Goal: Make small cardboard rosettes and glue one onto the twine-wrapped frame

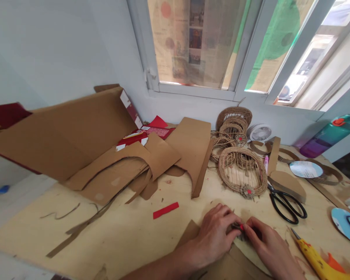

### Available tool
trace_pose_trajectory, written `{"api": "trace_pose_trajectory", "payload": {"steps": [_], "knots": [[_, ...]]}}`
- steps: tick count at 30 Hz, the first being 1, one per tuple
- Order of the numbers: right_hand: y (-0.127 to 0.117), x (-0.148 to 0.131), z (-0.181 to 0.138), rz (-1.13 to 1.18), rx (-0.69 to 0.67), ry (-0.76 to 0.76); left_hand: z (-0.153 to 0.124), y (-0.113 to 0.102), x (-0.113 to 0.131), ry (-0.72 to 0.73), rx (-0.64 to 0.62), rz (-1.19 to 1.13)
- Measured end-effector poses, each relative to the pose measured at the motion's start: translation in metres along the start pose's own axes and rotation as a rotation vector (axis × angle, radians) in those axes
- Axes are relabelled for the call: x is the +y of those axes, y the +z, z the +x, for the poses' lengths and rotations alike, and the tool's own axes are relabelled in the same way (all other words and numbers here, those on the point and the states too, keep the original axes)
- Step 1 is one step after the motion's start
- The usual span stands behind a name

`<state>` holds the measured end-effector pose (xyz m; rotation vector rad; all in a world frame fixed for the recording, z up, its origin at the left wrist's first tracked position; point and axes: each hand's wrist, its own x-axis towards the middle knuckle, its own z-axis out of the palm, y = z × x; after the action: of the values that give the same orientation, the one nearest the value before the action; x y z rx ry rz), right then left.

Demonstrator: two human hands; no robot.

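Low in the middle of the view, my left hand (214, 231) and my right hand (265, 241) meet over a small brown twine rosette with a red centre (239, 227). Both hands pinch it from either side, fingers curled, just above a piece of cardboard (192, 233) on the wooden table (128, 233). A red paper strip (165, 210) lies to the left of my left hand. A woven twine heart-shaped basket (242, 173) with a similar rosette sits just behind my hands.
Black scissors (286, 204) lie right of the basket. A yellow glue gun (317, 260) rests at the lower right. Cut cardboard sheets (76, 136) pile up at the left and back. More twine baskets (231, 124), a small white fan (260, 133) and a bottle (329, 136) stand near the window.
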<state>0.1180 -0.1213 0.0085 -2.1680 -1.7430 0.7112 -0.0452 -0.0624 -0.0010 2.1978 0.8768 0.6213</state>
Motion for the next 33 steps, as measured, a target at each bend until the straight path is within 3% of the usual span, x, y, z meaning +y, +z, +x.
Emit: {"api": "trace_pose_trajectory", "payload": {"steps": [7,33], "knots": [[-0.0013,0.0062,0.0055,0.012,-0.085,0.024,0.0011,-0.0002,0.0002,-0.010,0.007,-0.004],[0.0044,0.0085,-0.0002,-0.034,-0.008,0.015,0.0012,0.0011,-0.0010,-0.010,0.013,-0.009]]}}
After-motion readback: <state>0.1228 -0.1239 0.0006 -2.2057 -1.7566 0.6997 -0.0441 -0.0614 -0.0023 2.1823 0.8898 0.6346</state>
